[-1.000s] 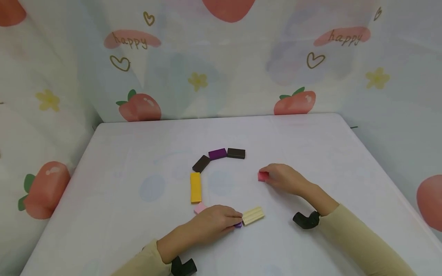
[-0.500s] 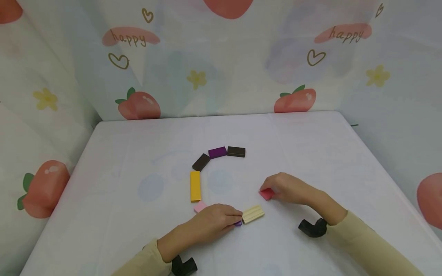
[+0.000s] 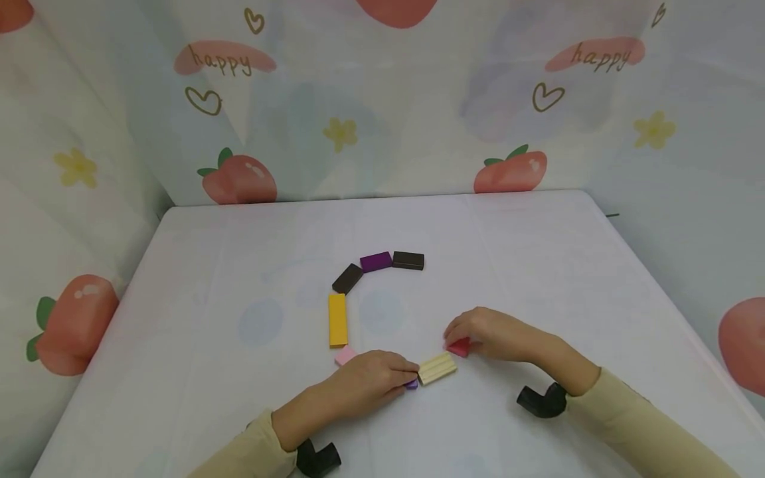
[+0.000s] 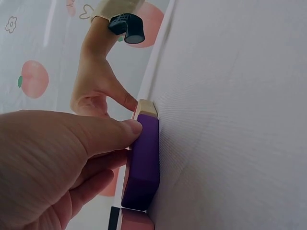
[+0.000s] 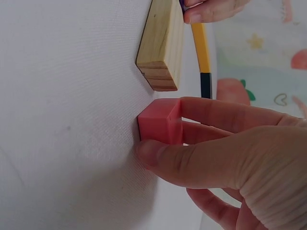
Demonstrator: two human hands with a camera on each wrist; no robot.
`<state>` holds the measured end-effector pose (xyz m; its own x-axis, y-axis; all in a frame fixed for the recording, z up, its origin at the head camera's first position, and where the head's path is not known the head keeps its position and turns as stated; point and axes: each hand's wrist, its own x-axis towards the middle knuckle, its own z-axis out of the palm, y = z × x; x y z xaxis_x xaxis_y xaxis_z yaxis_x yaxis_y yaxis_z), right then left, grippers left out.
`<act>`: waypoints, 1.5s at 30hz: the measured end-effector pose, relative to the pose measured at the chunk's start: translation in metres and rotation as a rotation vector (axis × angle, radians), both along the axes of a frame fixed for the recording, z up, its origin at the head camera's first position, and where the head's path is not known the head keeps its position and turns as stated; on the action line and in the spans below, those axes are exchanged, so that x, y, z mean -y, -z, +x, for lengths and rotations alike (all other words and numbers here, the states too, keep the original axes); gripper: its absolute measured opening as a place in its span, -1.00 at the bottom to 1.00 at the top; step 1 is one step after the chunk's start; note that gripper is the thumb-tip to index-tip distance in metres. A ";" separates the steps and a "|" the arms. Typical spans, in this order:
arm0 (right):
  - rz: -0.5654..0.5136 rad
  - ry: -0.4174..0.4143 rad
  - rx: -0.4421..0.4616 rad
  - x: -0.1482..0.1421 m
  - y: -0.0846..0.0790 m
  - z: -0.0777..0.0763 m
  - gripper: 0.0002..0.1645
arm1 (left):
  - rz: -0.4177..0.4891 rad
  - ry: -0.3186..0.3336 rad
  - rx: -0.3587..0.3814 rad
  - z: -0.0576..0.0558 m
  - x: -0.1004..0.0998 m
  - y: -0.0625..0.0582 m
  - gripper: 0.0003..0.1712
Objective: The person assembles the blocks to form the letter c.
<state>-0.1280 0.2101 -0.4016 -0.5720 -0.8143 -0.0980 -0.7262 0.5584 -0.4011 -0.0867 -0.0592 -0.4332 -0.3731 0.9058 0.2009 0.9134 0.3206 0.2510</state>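
My left hand point(image 3: 373, 385) pinches a purple block point(image 4: 145, 163) between thumb and fingers; in the head view the hand covers most of it. Against its right end lies a plain wooden block point(image 3: 437, 369). Just beyond that, my right hand point(image 3: 499, 334) grips a red-pink block point(image 5: 160, 120) by its sides, low at the tabletop. A small gap separates this block from the wooden one in the right wrist view. To the upper left of my left hand, a light pink block point(image 3: 345, 355) is partly hidden.
From the pink block a curved row continues with a yellow block point(image 3: 337, 320), a dark block point(image 3: 348, 279), a dark purple block point(image 3: 376, 261) and another dark block point(image 3: 408, 260). All lie on a white table point(image 3: 239, 411), with a printed cloth point(image 3: 394, 133) behind.
My right hand has brought the red-pink block down the table towards me, close to the right end of the wooden block, turning it. The left hand stays on the purple block.
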 end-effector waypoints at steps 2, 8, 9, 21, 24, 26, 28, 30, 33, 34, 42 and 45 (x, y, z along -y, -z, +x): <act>0.000 -0.001 -0.003 0.001 0.000 0.000 -0.64 | -0.004 -0.001 0.001 0.000 0.000 0.000 -0.68; 0.002 0.002 0.002 0.001 0.000 0.002 -0.63 | -0.011 -0.004 0.008 -0.001 -0.001 -0.001 -0.68; 0.006 0.004 0.007 0.002 -0.001 0.002 -0.64 | -0.012 -0.004 0.009 -0.001 -0.001 -0.002 -0.68; 0.013 -0.010 -0.010 0.003 0.001 0.004 -0.63 | -0.027 -0.014 0.013 -0.001 0.000 -0.002 -0.68; 0.021 -0.003 -0.010 0.003 0.000 0.004 -0.63 | -0.036 -0.017 0.030 -0.001 -0.001 -0.003 -0.68; 0.027 0.002 -0.012 0.002 -0.001 0.005 -0.63 | -0.038 -0.017 0.041 -0.001 -0.001 -0.003 -0.67; 0.028 0.006 -0.013 0.002 -0.001 0.005 -0.63 | -0.040 -0.018 0.042 -0.001 -0.001 -0.003 -0.67; 0.030 0.006 -0.014 0.002 -0.002 0.006 -0.63 | -0.040 -0.019 0.040 -0.001 -0.001 -0.003 -0.67; 0.037 0.007 -0.018 0.001 -0.002 0.007 -0.63 | -0.041 -0.020 0.035 -0.001 -0.001 -0.003 -0.67; 0.039 0.009 -0.020 0.001 -0.001 0.007 -0.63 | -0.041 -0.021 0.034 -0.001 -0.001 -0.003 -0.67; 0.049 0.025 -0.033 0.000 0.000 0.008 -0.61 | -0.034 -0.027 0.023 -0.001 -0.002 -0.002 -0.66; 0.041 0.016 -0.040 -0.001 0.000 0.008 -0.61 | -0.031 -0.024 0.011 -0.001 -0.002 -0.002 -0.67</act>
